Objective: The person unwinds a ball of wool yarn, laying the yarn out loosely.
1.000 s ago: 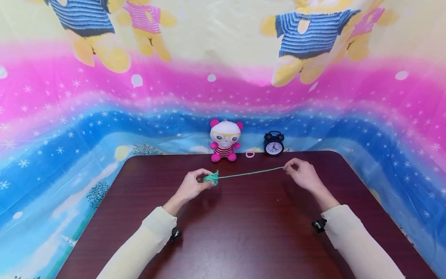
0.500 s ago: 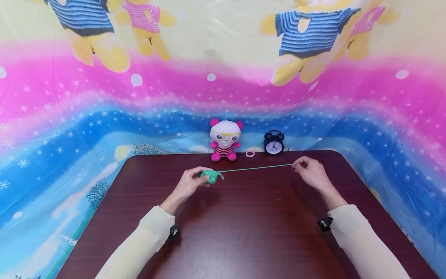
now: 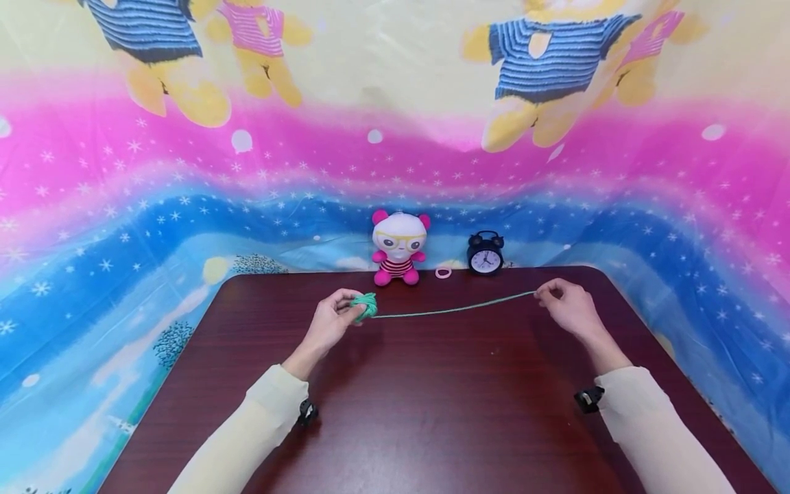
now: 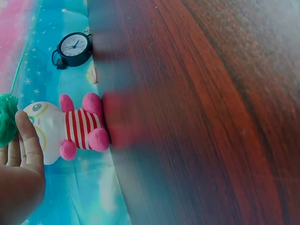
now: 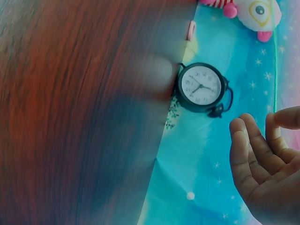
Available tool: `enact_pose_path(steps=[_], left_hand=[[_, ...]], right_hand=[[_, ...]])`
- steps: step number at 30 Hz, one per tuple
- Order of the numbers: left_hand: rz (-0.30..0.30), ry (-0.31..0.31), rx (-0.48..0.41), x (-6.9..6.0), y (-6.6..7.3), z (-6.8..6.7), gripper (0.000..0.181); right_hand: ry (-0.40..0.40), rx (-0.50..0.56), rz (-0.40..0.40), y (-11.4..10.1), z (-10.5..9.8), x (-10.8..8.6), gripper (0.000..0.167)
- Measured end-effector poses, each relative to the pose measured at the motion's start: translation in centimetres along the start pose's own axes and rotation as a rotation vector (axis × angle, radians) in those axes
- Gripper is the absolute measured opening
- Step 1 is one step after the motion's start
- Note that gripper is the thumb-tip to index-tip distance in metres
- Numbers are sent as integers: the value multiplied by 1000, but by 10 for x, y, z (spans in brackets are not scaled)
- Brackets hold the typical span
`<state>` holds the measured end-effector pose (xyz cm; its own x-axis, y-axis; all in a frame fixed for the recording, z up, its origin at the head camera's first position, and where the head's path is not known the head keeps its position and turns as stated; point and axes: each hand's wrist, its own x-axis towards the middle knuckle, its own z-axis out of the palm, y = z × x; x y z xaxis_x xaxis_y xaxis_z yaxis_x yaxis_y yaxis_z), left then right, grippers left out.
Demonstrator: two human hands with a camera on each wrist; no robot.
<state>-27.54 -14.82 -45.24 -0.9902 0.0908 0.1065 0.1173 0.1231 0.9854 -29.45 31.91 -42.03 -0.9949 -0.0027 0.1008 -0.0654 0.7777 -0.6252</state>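
Note:
A small ball of green yarn point(image 3: 365, 306) is gripped between the thumb and fingers of my left hand point(image 3: 330, 322), above the left part of the table. From the ball a single green strand point(image 3: 444, 311) runs to the right, sagging slightly, up to my right hand point(image 3: 569, 309). There the thumb and index finger pinch the strand's end. In the right wrist view the other fingers point(image 5: 255, 154) are loosely bent, away from the strand. The left wrist view has the yarn ball point(image 4: 6, 119) at its left edge, partly cut off, with the thumb against it.
A pink and white panda plush point(image 3: 398, 248) sits at the table's back edge. To its right lie a small pink ring point(image 3: 443, 273) and a black twin-bell alarm clock point(image 3: 484, 254). A printed cloth point(image 3: 308, 158) hangs behind the dark wooden table point(image 3: 432, 412).
My right hand has moved right, drawing out a longer strand. My left hand has shifted slightly left, and the yarn ball has turned in its grip. The strand now sags more than half a second ago.

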Motion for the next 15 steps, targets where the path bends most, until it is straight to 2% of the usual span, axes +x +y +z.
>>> enact_pose_path(steps=[6, 15], left_hand=[[11, 1, 3, -1, 0, -3, 39], [26, 16, 37, -1, -2, -6, 38]], right_hand=[[26, 14, 9, 7, -9, -2, 41], [75, -9, 27, 21, -21, -4, 44]])
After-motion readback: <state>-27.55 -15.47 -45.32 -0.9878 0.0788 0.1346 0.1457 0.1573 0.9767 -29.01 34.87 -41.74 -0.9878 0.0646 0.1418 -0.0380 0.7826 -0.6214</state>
